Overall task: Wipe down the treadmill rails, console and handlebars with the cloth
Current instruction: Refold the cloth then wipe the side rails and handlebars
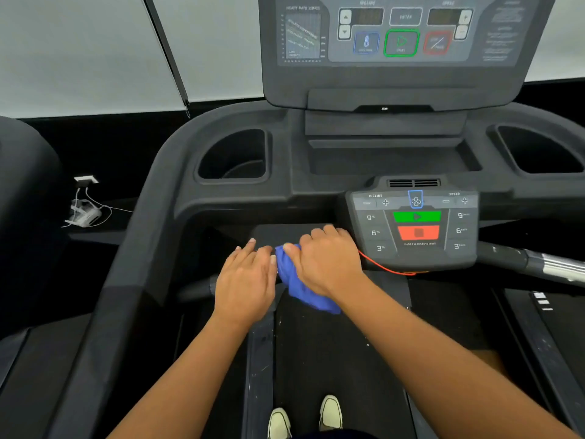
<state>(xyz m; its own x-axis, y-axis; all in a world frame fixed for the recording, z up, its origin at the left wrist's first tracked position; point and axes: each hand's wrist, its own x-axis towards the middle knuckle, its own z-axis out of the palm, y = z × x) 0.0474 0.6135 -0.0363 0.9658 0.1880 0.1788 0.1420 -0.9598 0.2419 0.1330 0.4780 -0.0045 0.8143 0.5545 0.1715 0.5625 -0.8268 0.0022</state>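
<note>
I stand on a dark treadmill. My right hand is closed around a blue cloth, bunched on the front handlebar just left of the lower control pad. My left hand lies palm down beside the cloth, fingers together, its edge touching the fabric, over the dark left handlebar stub. The silver right handlebar sticks out past the pad. The upper console rises at the top. The left rail curves down along the belt.
Two cup holders flank a middle tray. A red safety cord hangs under the control pad. My shoes stand on the belt. A wall socket with white cables sits on the floor at left.
</note>
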